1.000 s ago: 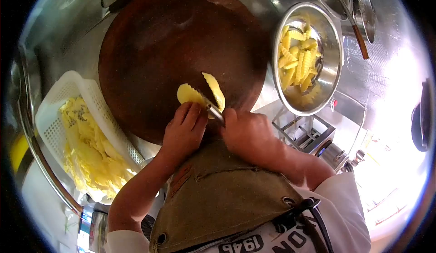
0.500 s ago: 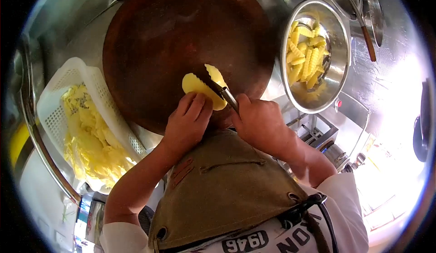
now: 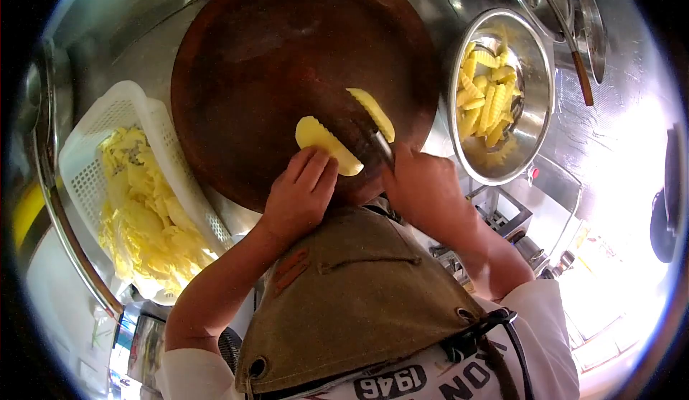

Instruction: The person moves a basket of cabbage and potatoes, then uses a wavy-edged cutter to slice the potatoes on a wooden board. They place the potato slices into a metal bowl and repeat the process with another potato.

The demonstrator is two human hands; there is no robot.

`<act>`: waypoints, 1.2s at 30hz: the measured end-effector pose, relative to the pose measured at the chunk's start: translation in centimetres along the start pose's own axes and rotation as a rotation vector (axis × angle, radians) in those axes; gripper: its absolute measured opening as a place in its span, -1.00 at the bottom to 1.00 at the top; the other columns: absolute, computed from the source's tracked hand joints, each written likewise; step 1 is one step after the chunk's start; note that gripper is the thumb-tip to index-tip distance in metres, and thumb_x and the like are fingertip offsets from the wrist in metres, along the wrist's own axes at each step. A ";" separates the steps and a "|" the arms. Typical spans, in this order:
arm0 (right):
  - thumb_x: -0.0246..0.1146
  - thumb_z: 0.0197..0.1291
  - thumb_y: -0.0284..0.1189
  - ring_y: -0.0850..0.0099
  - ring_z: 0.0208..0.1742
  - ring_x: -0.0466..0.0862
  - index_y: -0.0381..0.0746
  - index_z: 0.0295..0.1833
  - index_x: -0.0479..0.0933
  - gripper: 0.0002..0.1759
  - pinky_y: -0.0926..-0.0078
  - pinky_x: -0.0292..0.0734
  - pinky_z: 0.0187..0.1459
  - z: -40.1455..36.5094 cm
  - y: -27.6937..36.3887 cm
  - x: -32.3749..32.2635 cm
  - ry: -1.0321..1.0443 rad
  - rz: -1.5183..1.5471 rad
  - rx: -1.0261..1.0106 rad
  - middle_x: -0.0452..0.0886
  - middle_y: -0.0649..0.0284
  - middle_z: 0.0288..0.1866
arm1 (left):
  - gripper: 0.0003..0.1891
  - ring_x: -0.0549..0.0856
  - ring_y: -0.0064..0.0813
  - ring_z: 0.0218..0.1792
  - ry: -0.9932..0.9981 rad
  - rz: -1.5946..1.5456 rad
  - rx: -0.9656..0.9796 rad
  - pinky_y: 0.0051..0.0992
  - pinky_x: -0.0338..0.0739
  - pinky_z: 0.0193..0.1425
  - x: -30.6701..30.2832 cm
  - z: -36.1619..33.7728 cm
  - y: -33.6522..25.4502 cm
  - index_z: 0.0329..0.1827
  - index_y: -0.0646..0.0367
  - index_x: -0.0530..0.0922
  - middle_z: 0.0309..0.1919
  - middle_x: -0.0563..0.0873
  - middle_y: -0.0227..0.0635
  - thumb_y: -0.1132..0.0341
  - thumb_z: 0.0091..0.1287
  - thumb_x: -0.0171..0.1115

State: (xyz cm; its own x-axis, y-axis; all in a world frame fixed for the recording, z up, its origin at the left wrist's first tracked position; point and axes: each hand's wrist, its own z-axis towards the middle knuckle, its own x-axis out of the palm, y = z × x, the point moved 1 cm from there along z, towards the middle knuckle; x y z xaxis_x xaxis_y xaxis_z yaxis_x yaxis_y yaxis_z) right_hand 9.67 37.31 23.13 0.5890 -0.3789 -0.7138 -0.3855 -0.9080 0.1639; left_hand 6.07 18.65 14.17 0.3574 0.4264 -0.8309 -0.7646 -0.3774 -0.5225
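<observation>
On the round brown cutting board (image 3: 287,62) lies a yellow potato piece (image 3: 326,145) with a wavy cut edge. My left hand (image 3: 303,184) grips its lower side with the fingers together. To its right, my right hand (image 3: 423,184) is closed around the metal handle of a knife (image 3: 382,145), whose dark blade is hard to see against the board. A cut potato slice (image 3: 373,113) rests beside the blade, apart from the larger piece.
A steel bowl (image 3: 549,98) at the right holds several crinkle-cut potato sticks. The white perforated basket (image 3: 169,149) on the left contains yellow leafy-looking pieces. Strainers with a wooden handle (image 3: 582,77) lie at the upper right.
The knife and my right hand have moved right, away from the potato piece. The cut slice has shifted right too, widening the gap. My left hand still holds the larger piece.
</observation>
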 end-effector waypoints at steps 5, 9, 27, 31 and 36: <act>0.22 0.18 -0.35 0.09 -0.54 0.66 -0.30 -0.29 0.40 -0.77 0.13 0.58 -0.48 -0.4 2.3 1.4 -0.218 0.014 -0.355 0.60 0.05 -0.51 | -0.80 0.59 -0.11 0.07 0.013 -0.170 -0.132 -0.28 0.63 0.02 0.4 -0.7 0.2 -0.19 0.25 0.66 -0.03 0.60 -0.16 0.42 0.12 0.24; 0.17 0.09 -0.44 0.13 -0.49 0.67 -0.29 -0.33 0.40 -0.86 0.17 0.59 -0.50 -0.4 3.4 0.6 -0.084 -0.012 -0.295 0.58 0.11 -0.51 | -0.81 0.59 -0.05 0.08 0.053 -0.289 -0.233 -0.23 0.62 0.01 1.5 -1.7 0.3 -0.22 0.18 0.67 -0.06 0.61 -0.20 0.39 0.09 0.27; 0.17 0.07 -0.47 0.13 -0.56 0.67 -0.30 -0.33 0.37 -0.86 0.20 0.58 -0.53 2.6 3.5 1.2 -0.029 -0.007 -0.385 0.60 0.05 -0.57 | -0.74 0.58 -0.05 0.11 0.101 -0.128 -0.101 -0.26 0.62 0.05 1.1 -1.8 0.6 -0.10 0.10 0.68 -0.02 0.61 -0.27 0.32 0.13 0.32; 0.16 0.08 -0.46 0.09 -0.58 0.67 -0.32 -0.30 0.37 -0.84 0.14 0.58 -0.54 2.5 3.4 2.2 -0.100 0.016 -0.351 0.62 -0.02 -0.57 | -0.74 0.57 -0.11 0.11 0.065 -0.123 -0.090 -0.30 0.63 0.05 0.9 -1.2 0.6 -0.09 0.14 0.66 0.00 0.61 -0.26 0.35 0.15 0.29; 0.16 0.15 -0.43 0.00 -0.55 0.66 -0.34 -0.30 0.39 -0.82 0.04 0.57 -0.48 2.9 2.6 1.8 -0.072 -0.117 -0.199 0.61 -0.06 -0.55 | -0.72 0.58 -0.16 0.09 0.004 -0.051 -0.016 -0.34 0.63 0.04 0.4 -0.6 0.6 -0.08 0.24 0.65 0.01 0.60 -0.20 0.39 0.14 0.24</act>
State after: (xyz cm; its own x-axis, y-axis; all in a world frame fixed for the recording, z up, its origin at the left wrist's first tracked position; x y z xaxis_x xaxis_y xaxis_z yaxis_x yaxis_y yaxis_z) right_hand 7.67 34.78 20.28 0.5663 -0.2620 -0.7814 -0.1660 -0.9649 0.2032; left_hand 6.06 18.14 13.42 0.3972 0.4424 -0.8041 -0.7369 -0.3684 -0.5667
